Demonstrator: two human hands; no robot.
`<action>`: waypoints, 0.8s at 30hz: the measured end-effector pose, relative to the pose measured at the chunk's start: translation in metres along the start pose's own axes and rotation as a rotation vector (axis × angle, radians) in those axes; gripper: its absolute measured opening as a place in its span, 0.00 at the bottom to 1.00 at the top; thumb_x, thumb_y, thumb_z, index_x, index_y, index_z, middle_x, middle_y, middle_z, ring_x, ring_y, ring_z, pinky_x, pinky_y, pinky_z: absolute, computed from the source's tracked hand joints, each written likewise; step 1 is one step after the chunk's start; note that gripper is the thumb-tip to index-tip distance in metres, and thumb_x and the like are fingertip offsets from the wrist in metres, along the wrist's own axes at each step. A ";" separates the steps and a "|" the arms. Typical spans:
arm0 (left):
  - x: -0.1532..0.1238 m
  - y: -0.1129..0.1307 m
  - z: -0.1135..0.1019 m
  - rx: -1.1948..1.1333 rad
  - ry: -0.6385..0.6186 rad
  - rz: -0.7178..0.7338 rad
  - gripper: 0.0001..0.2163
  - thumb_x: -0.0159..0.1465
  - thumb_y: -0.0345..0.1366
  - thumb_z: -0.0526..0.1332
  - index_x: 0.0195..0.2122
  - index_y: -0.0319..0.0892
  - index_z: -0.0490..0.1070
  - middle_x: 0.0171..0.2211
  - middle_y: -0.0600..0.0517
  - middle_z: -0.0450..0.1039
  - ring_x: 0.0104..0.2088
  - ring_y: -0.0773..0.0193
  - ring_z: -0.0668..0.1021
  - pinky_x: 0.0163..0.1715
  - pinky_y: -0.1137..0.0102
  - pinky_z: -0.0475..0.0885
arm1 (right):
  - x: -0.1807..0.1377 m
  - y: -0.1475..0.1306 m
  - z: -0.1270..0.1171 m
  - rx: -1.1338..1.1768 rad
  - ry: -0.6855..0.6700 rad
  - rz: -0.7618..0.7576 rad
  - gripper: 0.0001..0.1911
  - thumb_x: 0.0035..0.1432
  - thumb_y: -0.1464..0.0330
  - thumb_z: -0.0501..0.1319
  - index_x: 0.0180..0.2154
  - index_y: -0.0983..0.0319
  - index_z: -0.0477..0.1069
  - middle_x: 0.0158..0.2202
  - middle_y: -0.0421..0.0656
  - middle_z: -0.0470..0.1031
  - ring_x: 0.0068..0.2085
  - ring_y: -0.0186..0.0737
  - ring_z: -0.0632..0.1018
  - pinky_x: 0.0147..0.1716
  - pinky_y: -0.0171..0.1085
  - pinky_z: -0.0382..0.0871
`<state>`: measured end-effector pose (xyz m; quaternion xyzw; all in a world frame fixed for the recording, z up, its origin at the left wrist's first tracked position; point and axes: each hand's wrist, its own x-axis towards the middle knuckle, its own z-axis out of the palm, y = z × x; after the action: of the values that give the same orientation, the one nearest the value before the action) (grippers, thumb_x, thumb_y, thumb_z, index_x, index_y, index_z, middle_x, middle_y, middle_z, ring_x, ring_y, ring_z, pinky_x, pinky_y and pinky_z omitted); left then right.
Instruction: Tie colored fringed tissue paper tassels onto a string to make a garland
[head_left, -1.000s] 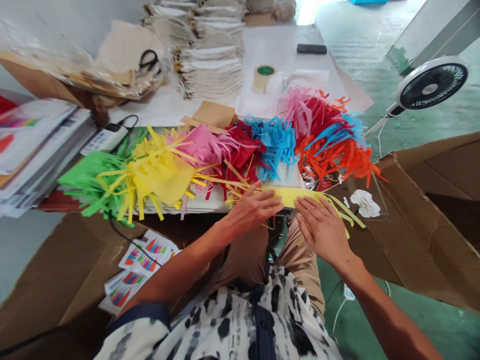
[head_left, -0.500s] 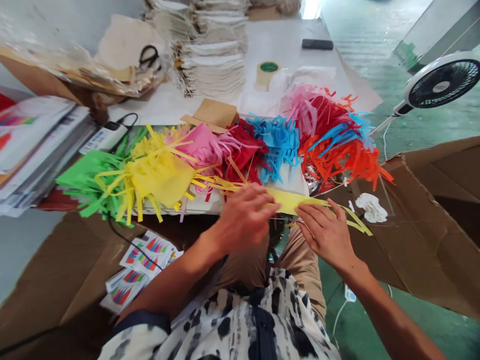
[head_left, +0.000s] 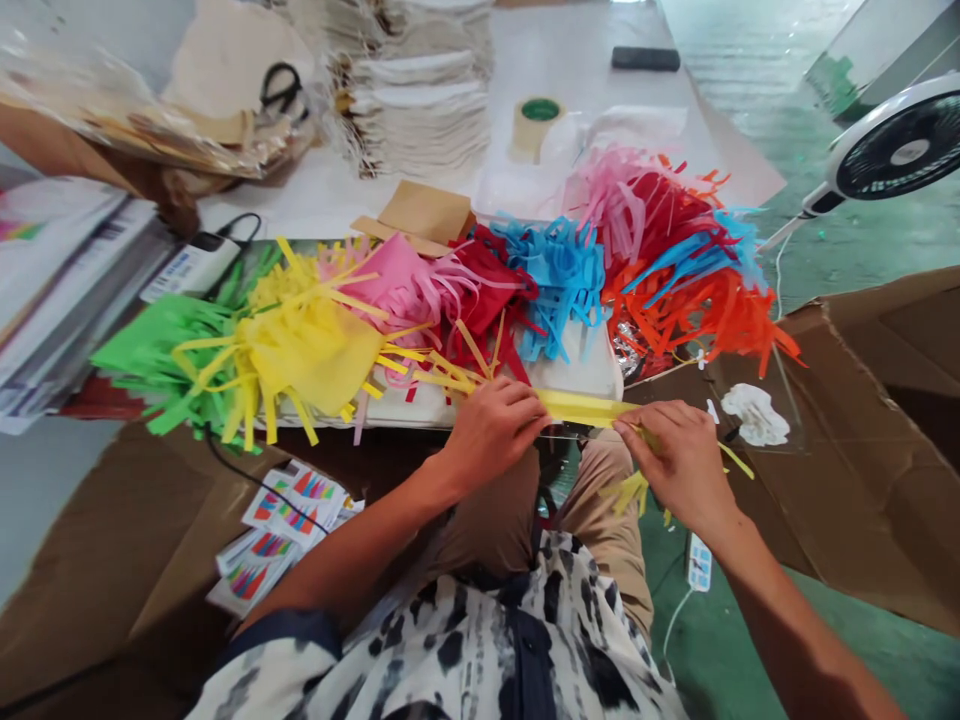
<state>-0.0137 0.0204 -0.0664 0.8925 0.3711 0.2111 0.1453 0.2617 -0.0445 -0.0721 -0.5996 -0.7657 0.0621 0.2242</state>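
A yellow fringed paper strip (head_left: 581,407) lies along the near edge of the table, stretched between my hands. My left hand (head_left: 491,430) is closed on its left end, fingers curled over it. My right hand (head_left: 679,460) grips its right end, and loose yellow fringe hangs below the palm. Just behind lie piles of cut paper fringe: green (head_left: 161,355), yellow (head_left: 307,345), pink (head_left: 397,280), dark red (head_left: 487,290), blue (head_left: 559,270) and orange (head_left: 690,300).
A tape roll (head_left: 534,125), a black phone (head_left: 645,58), scissors (head_left: 281,88) and stacked cream cloth (head_left: 424,110) lie farther back. Stacked printed sheets (head_left: 60,270) sit left, a white fan (head_left: 896,150) right. Cardboard (head_left: 862,440) flanks my knees, and printed cards (head_left: 289,515) lie low left.
Both hands went from lying flat on the yellow strip to gripping its ends. The right hand drew back toward me, gathering the fringe under it.
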 end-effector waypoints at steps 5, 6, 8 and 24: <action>0.007 0.002 0.000 0.093 -0.001 -0.158 0.11 0.75 0.40 0.58 0.38 0.41 0.76 0.38 0.49 0.78 0.41 0.58 0.76 0.43 0.62 0.70 | 0.014 0.000 -0.002 -0.090 -0.108 0.077 0.15 0.73 0.58 0.58 0.36 0.59 0.75 0.33 0.42 0.81 0.37 0.45 0.77 0.38 0.42 0.56; 0.008 0.003 0.001 0.130 -0.014 -0.173 0.11 0.74 0.39 0.58 0.37 0.41 0.75 0.37 0.49 0.78 0.40 0.57 0.76 0.42 0.62 0.69 | 0.017 -0.001 -0.002 -0.121 -0.127 0.083 0.16 0.73 0.58 0.58 0.35 0.59 0.75 0.32 0.42 0.80 0.36 0.45 0.77 0.37 0.42 0.54; 0.013 0.004 0.002 0.197 -0.032 -0.187 0.10 0.73 0.38 0.59 0.35 0.41 0.73 0.35 0.49 0.76 0.39 0.57 0.75 0.39 0.62 0.68 | 0.021 -0.002 -0.003 -0.188 -0.164 0.088 0.16 0.73 0.58 0.57 0.33 0.59 0.73 0.31 0.43 0.80 0.35 0.46 0.76 0.35 0.41 0.51; 0.026 0.005 0.007 0.343 -0.025 -0.174 0.05 0.69 0.36 0.62 0.36 0.42 0.73 0.34 0.48 0.76 0.36 0.55 0.76 0.33 0.61 0.65 | 0.023 -0.017 0.003 -0.461 -0.024 0.061 0.14 0.72 0.59 0.57 0.38 0.62 0.75 0.36 0.50 0.81 0.41 0.52 0.76 0.42 0.48 0.57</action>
<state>0.0091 0.0349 -0.0634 0.8713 0.4756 0.1203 0.0133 0.2413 -0.0272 -0.0621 -0.6571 -0.7438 -0.1005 0.0702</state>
